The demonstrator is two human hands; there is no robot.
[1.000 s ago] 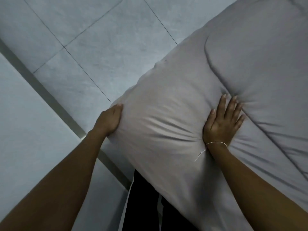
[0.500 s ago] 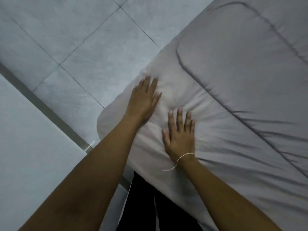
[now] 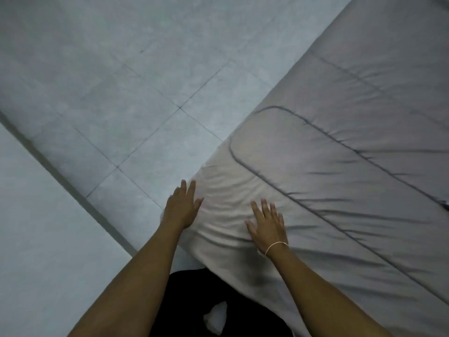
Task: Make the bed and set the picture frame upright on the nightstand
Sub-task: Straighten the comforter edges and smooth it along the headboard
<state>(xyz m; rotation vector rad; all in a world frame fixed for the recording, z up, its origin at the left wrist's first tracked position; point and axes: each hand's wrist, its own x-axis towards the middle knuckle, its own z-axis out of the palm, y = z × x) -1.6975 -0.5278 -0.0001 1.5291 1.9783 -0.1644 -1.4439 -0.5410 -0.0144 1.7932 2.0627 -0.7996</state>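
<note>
Head view: both hands' straight fingers (image 3: 263, 210) press the grey comforter (image 3: 340, 166).

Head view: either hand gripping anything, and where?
Nothing is gripped. The left hand and right hand lie flat with straight fingers on the wrinkled near corner of the grey quilt.

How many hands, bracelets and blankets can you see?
Hands: 2, left hand and right hand, both flat on the blanket
Bracelets: 1, string bracelet on the right wrist
Blankets: 1, grey blanket
Total: 4
</note>
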